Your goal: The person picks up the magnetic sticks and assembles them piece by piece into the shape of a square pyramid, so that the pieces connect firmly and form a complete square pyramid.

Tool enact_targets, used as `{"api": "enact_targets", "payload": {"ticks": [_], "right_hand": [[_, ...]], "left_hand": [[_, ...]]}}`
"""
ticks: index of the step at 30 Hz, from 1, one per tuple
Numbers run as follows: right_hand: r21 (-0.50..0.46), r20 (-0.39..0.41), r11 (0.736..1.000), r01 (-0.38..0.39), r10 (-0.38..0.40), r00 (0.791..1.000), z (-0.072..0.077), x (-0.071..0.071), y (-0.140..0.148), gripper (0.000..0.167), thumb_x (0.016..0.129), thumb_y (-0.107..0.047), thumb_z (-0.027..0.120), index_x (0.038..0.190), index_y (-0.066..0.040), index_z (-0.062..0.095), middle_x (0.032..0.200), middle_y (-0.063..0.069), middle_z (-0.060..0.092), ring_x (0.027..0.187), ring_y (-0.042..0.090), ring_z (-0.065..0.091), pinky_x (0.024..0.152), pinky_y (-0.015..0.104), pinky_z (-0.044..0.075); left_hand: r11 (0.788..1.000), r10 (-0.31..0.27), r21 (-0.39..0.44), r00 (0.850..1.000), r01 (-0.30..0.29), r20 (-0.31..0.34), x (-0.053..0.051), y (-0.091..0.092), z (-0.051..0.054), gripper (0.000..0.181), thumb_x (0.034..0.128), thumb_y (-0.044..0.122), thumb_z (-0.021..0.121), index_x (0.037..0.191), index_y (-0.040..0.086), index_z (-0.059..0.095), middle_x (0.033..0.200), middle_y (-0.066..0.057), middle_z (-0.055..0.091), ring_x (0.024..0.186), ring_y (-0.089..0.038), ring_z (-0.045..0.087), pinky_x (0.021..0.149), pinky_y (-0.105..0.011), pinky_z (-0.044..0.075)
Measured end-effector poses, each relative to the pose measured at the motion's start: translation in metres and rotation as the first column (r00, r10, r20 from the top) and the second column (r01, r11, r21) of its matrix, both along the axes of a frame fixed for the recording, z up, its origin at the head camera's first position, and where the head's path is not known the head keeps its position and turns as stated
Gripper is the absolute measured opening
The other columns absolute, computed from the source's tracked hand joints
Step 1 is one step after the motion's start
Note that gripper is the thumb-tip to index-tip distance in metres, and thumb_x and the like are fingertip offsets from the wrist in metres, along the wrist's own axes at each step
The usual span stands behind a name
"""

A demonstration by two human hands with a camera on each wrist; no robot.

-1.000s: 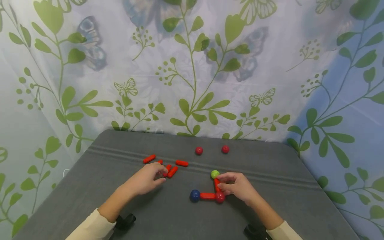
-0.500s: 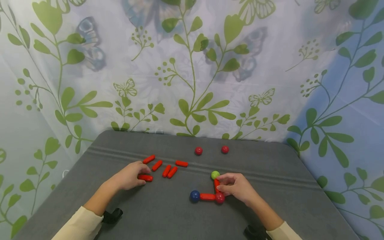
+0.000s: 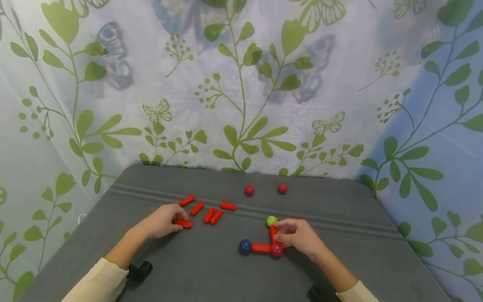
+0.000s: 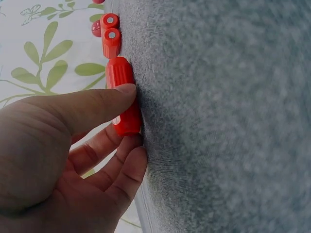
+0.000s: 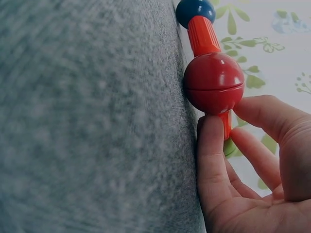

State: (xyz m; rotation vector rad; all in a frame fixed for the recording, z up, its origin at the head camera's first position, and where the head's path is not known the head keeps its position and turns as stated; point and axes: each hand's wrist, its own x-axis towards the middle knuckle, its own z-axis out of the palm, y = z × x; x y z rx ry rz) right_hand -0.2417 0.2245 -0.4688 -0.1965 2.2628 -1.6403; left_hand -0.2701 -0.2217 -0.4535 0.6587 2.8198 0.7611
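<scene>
Pinching a red rod just beyond the corner ball, the right hand shows in the head view; a green ball lies at that rod's far end, and well left of the corner ball the left hand grips a loose rod. From the left wrist, the left hand is clamped on the loose rod. From the right wrist, the right hand holds the red rod beside the corner ball.

Grey bench with rounded far corners, crossed in its far part by faint parallel stripes. Behind it, pale cloth, bluish toward the right, printed with green leaves, dotted sprigs, outlined green butterflies and larger, blurred blue-grey butterflies.
</scene>
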Motion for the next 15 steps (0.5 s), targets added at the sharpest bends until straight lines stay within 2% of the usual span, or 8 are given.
{"api": "enact_targets", "payload": {"ticks": [8,15], "right_hand": [[0.014,0.002,1.000,0.006,-0.006,1.000,-0.0006,0.0000,-0.0006,0.047,0.086,-0.010,0.082,0.128,0.004,0.066,0.099,0.012,0.075,0.082,0.018,0.073,0.075,0.039,0.063],[0.018,0.013,1.000,0.022,-0.022,1.000,-0.0045,-0.0034,0.0015,0.049,0.084,-0.013,0.085,0.128,0.003,0.067,0.097,0.010,0.075,0.081,0.019,0.073,0.075,0.039,0.063]], "left_hand": [[0.998,-0.045,0.043,0.999,0.045,-0.011,0.0045,0.0004,0.0003,0.016,0.0855,0.007,0.081,0.098,0.012,0.072,0.090,0.004,0.067,0.080,-0.009,0.057,0.070,-0.025,0.048],[0.992,-0.080,0.100,0.997,0.082,-0.023,0.0055,0.0041,-0.0064,0.017,0.0863,0.011,0.081,0.101,0.015,0.073,0.094,0.006,0.069,0.080,-0.007,0.058,0.072,-0.024,0.049]]}}
